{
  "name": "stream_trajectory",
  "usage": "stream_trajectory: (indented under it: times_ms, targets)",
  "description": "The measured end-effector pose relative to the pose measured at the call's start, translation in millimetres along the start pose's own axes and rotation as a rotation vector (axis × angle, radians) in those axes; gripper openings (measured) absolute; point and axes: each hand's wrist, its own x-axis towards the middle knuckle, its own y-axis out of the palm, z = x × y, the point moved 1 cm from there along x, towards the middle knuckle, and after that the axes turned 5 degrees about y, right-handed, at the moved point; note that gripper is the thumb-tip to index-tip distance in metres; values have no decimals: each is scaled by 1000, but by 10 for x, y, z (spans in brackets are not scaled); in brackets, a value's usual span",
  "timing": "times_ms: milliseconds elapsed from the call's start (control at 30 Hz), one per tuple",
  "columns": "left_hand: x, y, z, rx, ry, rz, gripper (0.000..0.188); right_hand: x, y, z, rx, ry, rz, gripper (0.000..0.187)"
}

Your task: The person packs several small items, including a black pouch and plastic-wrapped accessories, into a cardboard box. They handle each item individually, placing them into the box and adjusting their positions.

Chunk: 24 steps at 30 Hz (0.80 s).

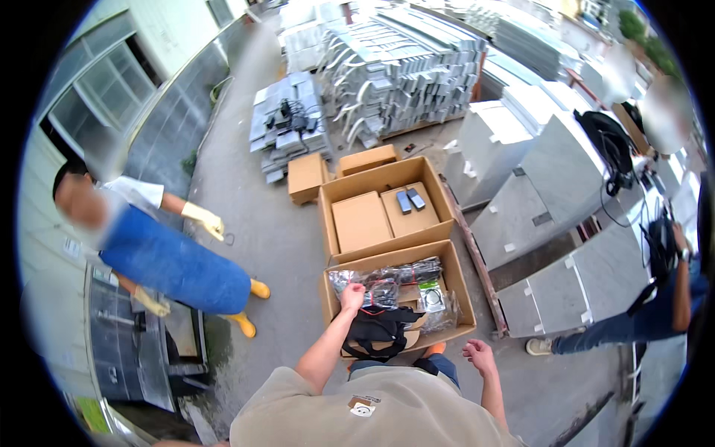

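Observation:
My left hand (352, 296) is closed over the left side of the near open cardboard box (463, 313). Its fingers meet beside clear plastic bags (381, 292) of dark items with red strips; what they pinch, if anything, is hidden. Just below that hand, a black bag with straps (376, 328) lies at the box's near side. A green-and-white packet (430, 296) and crumpled clear plastic (445, 316) fill the right part. Off the box's near right corner, my right hand (479, 354) hangs in the air, empty, with loosely bent fingers apart.
Beyond stands a larger open carton (328, 223) holding closed boxes and two dark devices (410, 200). Grey metal panels (551, 186) flank the right; stacked metal parts (410, 74) rise behind. A person in a blue apron (175, 257) stands left, another person (670, 290) right.

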Motion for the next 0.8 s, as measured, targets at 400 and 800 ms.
stream_trajectory:
  times_ms: [400, 800]
  targets:
    - [-3388, -2833, -4504, -174, 1589, -580, 44, 683, -846, -408, -515, 115, 381, 30]
    - [-3289, -2671, -5050, -192, 2077, -157, 42, 549, -831, -495, -378, -38, 158, 37]
